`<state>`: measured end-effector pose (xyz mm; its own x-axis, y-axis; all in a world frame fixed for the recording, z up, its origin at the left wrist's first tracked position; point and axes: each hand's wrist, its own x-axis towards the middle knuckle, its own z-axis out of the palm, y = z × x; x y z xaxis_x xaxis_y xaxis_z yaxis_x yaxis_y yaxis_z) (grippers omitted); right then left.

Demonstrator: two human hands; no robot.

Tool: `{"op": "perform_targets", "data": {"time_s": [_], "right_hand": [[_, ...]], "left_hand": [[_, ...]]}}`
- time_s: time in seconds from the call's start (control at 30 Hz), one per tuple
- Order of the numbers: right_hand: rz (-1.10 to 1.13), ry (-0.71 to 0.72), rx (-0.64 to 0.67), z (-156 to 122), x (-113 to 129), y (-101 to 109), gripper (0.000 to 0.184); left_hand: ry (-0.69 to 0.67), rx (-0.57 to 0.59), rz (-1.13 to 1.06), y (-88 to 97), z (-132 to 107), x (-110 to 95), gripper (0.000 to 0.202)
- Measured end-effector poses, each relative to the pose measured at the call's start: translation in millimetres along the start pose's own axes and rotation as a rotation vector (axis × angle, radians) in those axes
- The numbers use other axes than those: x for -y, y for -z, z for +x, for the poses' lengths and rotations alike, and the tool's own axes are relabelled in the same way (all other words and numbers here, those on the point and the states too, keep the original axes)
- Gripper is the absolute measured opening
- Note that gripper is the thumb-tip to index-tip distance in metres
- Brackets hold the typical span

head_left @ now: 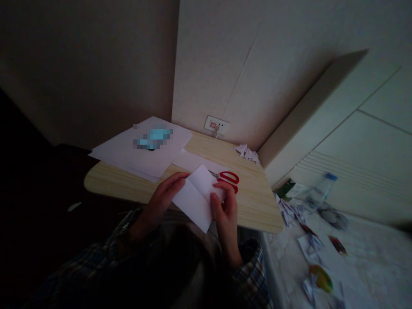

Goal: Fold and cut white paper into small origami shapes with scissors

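Observation:
A folded white paper [198, 195] is held just above the near edge of a light wooden table [257, 201]. My left hand [161, 199] grips its left side, fingers curled over the top edge. My right hand [227, 210] pinches its right side, thumb on the face of the sheet. Red-handled scissors [228, 178] lie on the table just behind my right hand.
White sheets [141, 150] are stacked at the table's back left. Small folded paper pieces [247, 152] sit at the back right, near a wall socket [217, 125]. On the white surface to the right lie a plastic bottle [318, 193], more folded papers [289, 210] and colourful scraps.

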<state>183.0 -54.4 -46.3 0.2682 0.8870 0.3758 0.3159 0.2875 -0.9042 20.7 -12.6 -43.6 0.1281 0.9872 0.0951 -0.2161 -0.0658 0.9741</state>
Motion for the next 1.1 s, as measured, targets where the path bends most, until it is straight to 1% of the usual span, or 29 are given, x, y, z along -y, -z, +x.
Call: {"op": "perform_targets", "data": {"time_s": [0.03, 0.1, 0.17, 0.2, 0.23, 0.33, 0.4, 0.53, 0.63, 0.7, 0.8, 0.9, 0.97, 1.03, 1.1], "right_hand": [[-0.008, 0.030, 0.004, 0.6, -0.6, -0.2, 0.017], [-0.013, 0.076, 0.007, 1.8, -2.9, -0.6, 0.017], [0.004, 0.073, 0.016, 2.9, -6.6, -0.7, 0.017], [0.025, 0.055, 0.024, 3.4, -8.7, -0.6, 0.017], [0.052, 0.034, 0.036, 3.8, -10.6, -0.5, 0.018], [0.154, -0.028, 0.082, 4.8, -14.1, 0.3, 0.022], [0.220, -0.073, 0.095, 5.0, -13.8, 0.7, 0.027], [0.334, -0.143, 0.097, 4.1, -12.8, -0.3, 0.038], [0.366, -0.140, 0.132, 2.8, -16.4, -1.9, 0.046], [0.325, -0.103, 0.152, 2.1, -20.0, -1.9, 0.050], [0.209, -0.012, 0.145, 1.0, -22.4, 0.0, 0.046], [0.139, 0.089, 0.154, -0.3, -16.8, 2.1, 0.045], [0.086, 0.158, 0.153, -1.1, -9.7, 2.7, 0.045], [0.007, 0.208, 0.122, -1.5, -3.1, 2.5, 0.036], [-0.049, 0.239, 0.071, -1.2, 0.7, 2.0, 0.020]], "left_hand": [[0.003, 0.003, -0.011, -0.4, -0.4, -1.3, 0.035], [0.029, 0.038, -0.108, -2.3, -1.5, -4.8, 0.043], [0.078, 0.085, -0.214, -4.3, -2.0, -7.5, 0.055], [0.090, 0.098, -0.231, -4.9, -1.8, -8.1, 0.057], [0.083, 0.102, -0.210, -5.1, -1.1, -8.2, 0.056], [0.007, 0.095, -0.047, -3.6, 1.9, -6.1, 0.044], [-0.026, 0.092, 0.043, -1.9, 3.6, -4.0, 0.043], [-0.050, 0.073, 0.143, -0.3, 4.4, -1.9, 0.042], [-0.097, 0.017, 0.184, -0.2, 4.3, -3.6, 0.038], [-0.120, -0.044, 0.206, 0.0, 4.1, -5.5, 0.035], [-0.140, -0.130, 0.229, 1.2, 3.5, -7.8, 0.034], [-0.157, -0.216, 0.265, 2.8, 2.6, -9.1, 0.033], [-0.152, -0.243, 0.290, 3.3, 2.3, -9.3, 0.032], [-0.169, -0.238, 0.295, 2.9, 2.3, -8.8, 0.030], [-0.199, -0.217, 0.300, 1.9, 2.4, -8.2, 0.027]]}}
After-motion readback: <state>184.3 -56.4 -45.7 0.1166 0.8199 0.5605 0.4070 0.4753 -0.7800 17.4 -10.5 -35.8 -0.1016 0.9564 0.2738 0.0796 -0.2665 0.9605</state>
